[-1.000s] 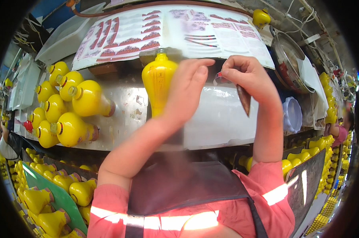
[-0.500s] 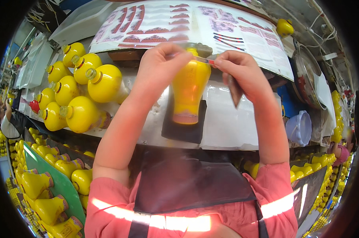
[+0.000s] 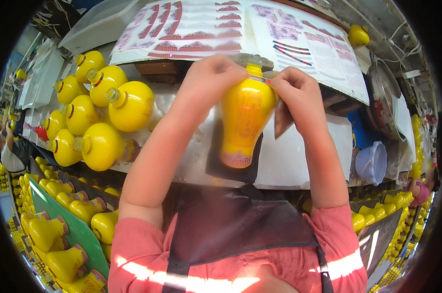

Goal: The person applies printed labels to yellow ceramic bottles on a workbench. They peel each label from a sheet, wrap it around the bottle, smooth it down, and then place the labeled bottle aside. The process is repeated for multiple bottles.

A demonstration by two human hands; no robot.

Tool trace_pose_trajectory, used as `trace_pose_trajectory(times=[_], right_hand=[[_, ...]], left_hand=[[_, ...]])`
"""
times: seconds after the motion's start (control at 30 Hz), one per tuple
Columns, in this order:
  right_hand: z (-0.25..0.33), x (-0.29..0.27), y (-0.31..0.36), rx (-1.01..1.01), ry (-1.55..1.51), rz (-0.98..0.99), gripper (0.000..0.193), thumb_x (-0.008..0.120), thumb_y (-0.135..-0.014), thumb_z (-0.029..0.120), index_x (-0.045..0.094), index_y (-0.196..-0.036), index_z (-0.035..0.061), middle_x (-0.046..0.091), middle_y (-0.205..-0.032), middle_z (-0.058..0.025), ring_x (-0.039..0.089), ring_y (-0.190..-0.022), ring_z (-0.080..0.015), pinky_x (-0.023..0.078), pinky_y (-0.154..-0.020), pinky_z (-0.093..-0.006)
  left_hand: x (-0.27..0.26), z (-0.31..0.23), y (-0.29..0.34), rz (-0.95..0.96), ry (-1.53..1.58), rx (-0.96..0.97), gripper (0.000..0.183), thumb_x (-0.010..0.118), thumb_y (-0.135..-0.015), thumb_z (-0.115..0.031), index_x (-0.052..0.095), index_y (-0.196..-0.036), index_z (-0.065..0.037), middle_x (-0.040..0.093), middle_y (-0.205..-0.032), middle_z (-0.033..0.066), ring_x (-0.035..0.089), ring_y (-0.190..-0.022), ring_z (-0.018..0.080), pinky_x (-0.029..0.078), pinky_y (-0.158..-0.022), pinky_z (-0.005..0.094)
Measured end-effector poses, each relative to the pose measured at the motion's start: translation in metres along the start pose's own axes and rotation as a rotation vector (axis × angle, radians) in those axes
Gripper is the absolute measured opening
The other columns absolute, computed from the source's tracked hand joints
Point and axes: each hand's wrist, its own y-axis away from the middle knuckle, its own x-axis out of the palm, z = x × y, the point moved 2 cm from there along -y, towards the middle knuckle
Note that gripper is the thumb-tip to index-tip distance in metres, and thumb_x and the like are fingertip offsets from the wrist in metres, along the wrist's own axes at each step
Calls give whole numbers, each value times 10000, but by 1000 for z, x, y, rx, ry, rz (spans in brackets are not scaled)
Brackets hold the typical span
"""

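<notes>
The ends of a narrow red-and-dark strip (image 3: 258,78) were hidden under the left hand (image 3: 212,80) and right hand (image 3: 299,93), which pinched it across the neck of a glossy yellow vase-shaped bottle (image 3: 247,110). On a flat black pad (image 3: 230,175), the bottle pointed neck toward the view's top, long axis slanting slightly right.

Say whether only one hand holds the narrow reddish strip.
No: left hand and right hand pinch opposite ends of the strip by the glossy yellow bottle.
</notes>
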Motion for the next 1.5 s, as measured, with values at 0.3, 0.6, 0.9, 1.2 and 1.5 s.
trace_pose_trajectory(times=[0.3, 0.6, 0.9, 1.2, 1.5], right_hand=[[2, -9, 41, -119, -170, -11, 63, 663, -903, 63, 624, -865, 32, 610, -705, 8, 550, -539, -47, 420, -509, -202], [-4, -11, 55, -221, -157, -31, 68, 634, -900, 37, 601, -841, 38, 595, -697, 15, 546, -556, -44, 432, -534, -207], [-6, -10, 52, -256, -99, -65, 65, 661, -892, 51, 618, -847, 33, 604, -749, 28, 535, -656, -23, 420, -598, -200], [-1, -9, 50, -228, -40, -37, 79, 694, -891, 88, 648, -870, 28, 635, -772, 26, 540, -652, -17, 420, -582, -196], [1, -9, 49, -161, -16, 35, 92, 670, -918, 103, 675, -960, 21, 664, -784, 3, 546, -581, -25, 421, -514, -195]], left_hand=[[7, -30, 39, 98, -61, 108, 99, 757, -901, -94, 711, -917, -9, 710, -1163, 106, 649, -1026, 132, 505, -964, 299], [7, -36, 49, 174, -85, 196, 106, 774, -868, -90, 711, -890, -8, 731, -1121, 86, 644, -1015, 121, 503, -949, 289], [5, -36, 49, 183, -64, 202, 112, 787, -842, -83, 714, -868, -1, 737, -1077, 73, 645, -978, 113, 509, -919, 286], [5, -37, 56, 182, -20, 174, 99, 791, -848, -50, 702, -860, -8, 730, -1114, 78, 649, -985, 118, 519, -913, 277], [4, -37, 60, 215, -13, 179, 115, 798, -847, -49, 687, -849, -18, 717, -1166, 92, 643, -1021, 129, 507, -946, 292]])
